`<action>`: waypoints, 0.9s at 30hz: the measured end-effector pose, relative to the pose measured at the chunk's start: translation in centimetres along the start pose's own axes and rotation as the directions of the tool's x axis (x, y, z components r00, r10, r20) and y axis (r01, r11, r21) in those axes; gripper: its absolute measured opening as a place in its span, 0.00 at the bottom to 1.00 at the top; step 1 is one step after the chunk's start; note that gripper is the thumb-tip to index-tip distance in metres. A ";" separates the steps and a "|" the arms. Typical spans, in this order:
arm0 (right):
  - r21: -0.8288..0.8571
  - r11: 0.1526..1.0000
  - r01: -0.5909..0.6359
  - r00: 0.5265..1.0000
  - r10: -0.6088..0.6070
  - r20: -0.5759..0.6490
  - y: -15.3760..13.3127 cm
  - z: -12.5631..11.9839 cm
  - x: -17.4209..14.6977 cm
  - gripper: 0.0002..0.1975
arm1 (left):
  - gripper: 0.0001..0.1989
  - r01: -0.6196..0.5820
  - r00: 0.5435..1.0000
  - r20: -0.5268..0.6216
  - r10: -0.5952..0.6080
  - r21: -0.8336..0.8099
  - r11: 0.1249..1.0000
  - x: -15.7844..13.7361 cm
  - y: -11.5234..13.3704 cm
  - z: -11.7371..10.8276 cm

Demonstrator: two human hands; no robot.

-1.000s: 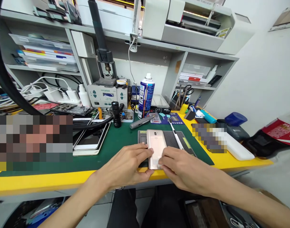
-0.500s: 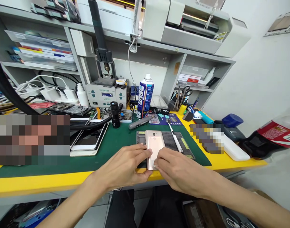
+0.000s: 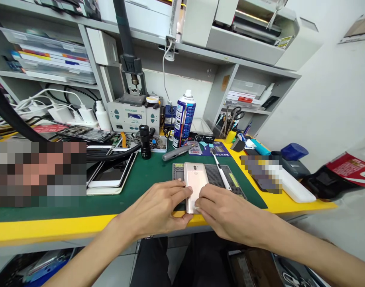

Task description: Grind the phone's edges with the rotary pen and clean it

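A pinkish-gold smartphone (image 3: 195,179) lies back up over the front of a grey perforated repair mat (image 3: 214,175), its lower end near the table edge. My left hand (image 3: 163,205) grips its left side, with the thumb at the bottom corner and fingers reaching onto the back. At the lower right edge of the phone, my right hand (image 3: 220,207) is closed in a pinch. A pale bit shows by those fingertips, too small to name. Right of the phone, a white brush (image 3: 222,173) with dark bristles rests across the mat.
Behind the phone are a grey pen-like screwdriver (image 3: 177,152), a blue spray can (image 3: 184,121) and a black flashlight (image 3: 145,142). Tablets (image 3: 110,175) lie on the left of the green mat (image 3: 134,199). A cola bottle (image 3: 340,171) lies tilted at the right.
The camera view has shifted slightly. Both hands stay at the same places on the phone, with no clear movement of the fingers.
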State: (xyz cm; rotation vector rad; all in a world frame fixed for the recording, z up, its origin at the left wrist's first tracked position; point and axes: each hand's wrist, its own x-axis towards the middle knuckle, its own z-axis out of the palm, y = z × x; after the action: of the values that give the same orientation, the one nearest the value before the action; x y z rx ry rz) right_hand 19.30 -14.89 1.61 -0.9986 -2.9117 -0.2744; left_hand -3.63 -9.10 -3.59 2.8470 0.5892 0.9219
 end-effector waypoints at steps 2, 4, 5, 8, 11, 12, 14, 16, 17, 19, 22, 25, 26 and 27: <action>0.009 1.000 -0.003 1.000 0.003 0.003 -0.1 -0.2 0.0 0.06 | 0.18 -0.001 1.000 -0.011 0.001 -0.003 1.000 0.0 0.1 0.0; 0.007 1.000 -0.012 1.000 0.012 0.020 -0.1 -0.3 0.0 0.06 | 0.19 -0.007 1.000 -0.019 0.007 -0.005 1.000 0.0 0.1 -0.1; 0.001 1.000 -0.013 1.000 0.013 0.020 -0.1 -0.4 0.1 0.05 | 0.19 -0.011 1.000 -0.021 0.011 -0.007 1.000 0.0 0.1 -0.1; -0.007 1.000 0.004 1.000 -0.004 -0.008 -0.1 -0.2 0.1 0.05 | 0.17 -0.023 1.000 -0.019 0.022 -0.010 1.000 0.0 0.1 -0.1; 0.021 1.000 -0.002 1.000 0.003 -0.025 0.1 0.0 0.1 0.06 | 0.18 -0.023 0.999 -0.028 0.022 -0.008 1.000 0.1 0.1 0.0; 0.023 1.000 -0.007 1.000 0.008 -0.025 0.2 0.1 0.1 0.06 | 0.18 -0.022 0.999 -0.032 0.022 -0.007 1.000 0.1 0.1 0.0; 0.013 1.000 -0.009 0.999 0.010 -0.033 0.3 0.1 0.0 0.06 | 0.18 -0.022 0.999 -0.031 0.022 -0.005 1.000 0.1 0.1 0.0; 0.000 1.000 0.003 0.999 -0.003 -0.039 0.3 0.2 0.0 0.06 | 0.17 -0.023 0.999 -0.026 0.023 -0.002 1.000 0.1 0.1 0.0; 0.000 1.000 0.006 0.999 -0.006 -0.038 0.3 0.1 0.0 0.06 | 0.17 -0.022 0.999 -0.024 0.022 -0.002 1.000 0.1 0.1 0.0; 0.012 1.000 -0.003 1.000 0.004 -0.022 0.2 0.0 -0.1 0.05 | 0.18 -0.015 1.000 -0.024 0.015 0.000 1.000 0.1 0.0 0.0; 0.039 0.999 -0.018 1.000 0.018 0.005 -0.1 -0.1 -0.1 0.06 | 0.19 -0.012 1.000 -0.028 0.012 -0.003 1.000 0.0 0.1 0.0; 0.063 0.998 -0.011 1.000 0.011 0.011 -0.2 -0.2 -0.1 0.07 | 0.18 -0.016 1.000 -0.027 0.016 -0.008 1.000 0.0 0.1 0.0; 0.069 0.998 -0.014 1.000 0.012 0.023 -0.1 -0.3 -0.2 0.07 | 0.18 -0.014 1.000 -0.027 0.014 -0.007 1.000 0.0 0.1 0.0; 0.076 0.997 -0.019 0.999 0.016 0.041 -0.1 -0.3 -0.3 0.07 | 0.19 -0.011 1.000 -0.028 0.011 -0.006 1.000 0.0 0.2 0.0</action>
State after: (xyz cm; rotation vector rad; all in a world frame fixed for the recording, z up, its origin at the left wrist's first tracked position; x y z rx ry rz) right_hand 19.50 -15.18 1.86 -1.0299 -2.9233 -0.1431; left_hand -3.60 -9.26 -3.57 2.8387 0.5732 0.9650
